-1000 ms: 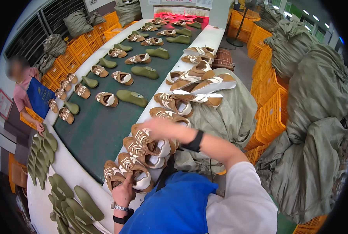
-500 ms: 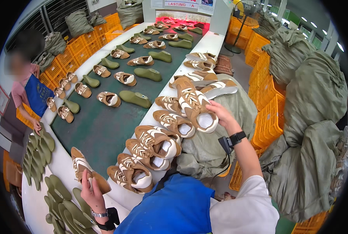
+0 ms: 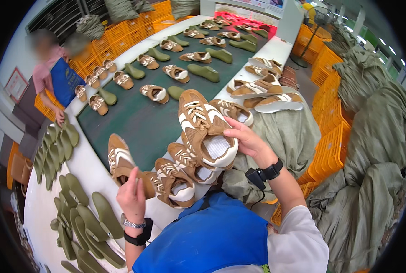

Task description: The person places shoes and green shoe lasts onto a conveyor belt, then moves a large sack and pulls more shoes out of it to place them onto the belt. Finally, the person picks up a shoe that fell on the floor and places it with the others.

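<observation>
Work is looking partway along: several shoes [image 3: 172,179] are standing on the ledge [image 3: 275,48] near the apron [image 3: 203,236], more are lying heaped farther up it, and rows of others are sitting on the belt [image 3: 134,123] with green lasts [image 3: 203,73] among them, so plenty is seemingly remaining; total can't be told. Loose lasts [image 3: 91,223] are lying on the white table [image 3: 39,227] at left. Left hand [image 3: 132,195] is closing narrowly on the heel end of one shoe [image 3: 118,157], toe pointing up and away, over the belt's near corner; its exact finger contact isn't showing clearly. Right hand [image 3: 248,139] is gripping a second shoe [image 3: 207,129] by the collar's right side, thumb at the opening, holding it above the ledge shoes, toe pointing away. Across the belt, a co-worker [image 3: 66,84] is touching another batch of lasts [image 3: 57,143].
</observation>
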A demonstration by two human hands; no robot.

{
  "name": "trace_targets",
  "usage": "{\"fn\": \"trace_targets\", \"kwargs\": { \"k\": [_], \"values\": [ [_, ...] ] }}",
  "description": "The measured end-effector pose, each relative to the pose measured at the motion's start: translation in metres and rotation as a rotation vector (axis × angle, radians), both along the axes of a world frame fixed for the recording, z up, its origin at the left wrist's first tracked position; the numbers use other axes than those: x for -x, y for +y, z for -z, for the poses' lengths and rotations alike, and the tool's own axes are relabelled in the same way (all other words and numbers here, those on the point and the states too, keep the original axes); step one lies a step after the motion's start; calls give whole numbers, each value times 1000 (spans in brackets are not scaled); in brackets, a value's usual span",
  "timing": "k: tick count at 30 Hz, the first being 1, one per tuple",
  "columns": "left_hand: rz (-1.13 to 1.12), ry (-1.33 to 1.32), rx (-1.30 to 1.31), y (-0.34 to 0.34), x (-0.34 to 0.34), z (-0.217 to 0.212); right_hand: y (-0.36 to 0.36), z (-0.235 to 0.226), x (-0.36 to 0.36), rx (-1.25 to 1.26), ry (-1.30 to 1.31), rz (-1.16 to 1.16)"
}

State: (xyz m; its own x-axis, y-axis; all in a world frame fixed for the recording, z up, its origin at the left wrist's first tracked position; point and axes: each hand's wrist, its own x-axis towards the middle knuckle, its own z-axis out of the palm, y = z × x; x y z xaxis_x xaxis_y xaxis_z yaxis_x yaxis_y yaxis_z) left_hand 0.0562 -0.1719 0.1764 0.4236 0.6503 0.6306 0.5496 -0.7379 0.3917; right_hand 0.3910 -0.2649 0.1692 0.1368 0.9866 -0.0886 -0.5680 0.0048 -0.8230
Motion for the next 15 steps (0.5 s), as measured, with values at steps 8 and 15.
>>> {"fn": "trace_targets", "kwargs": {
  "k": [8, 15],
  "values": [
    [253, 198, 205, -24, -58, -14, 50, -3, 98, -168, -335, 252],
    [401, -649, 930, 31, -18, -64, 34, -15, -61, -314, -880, 620]
  ]
}}
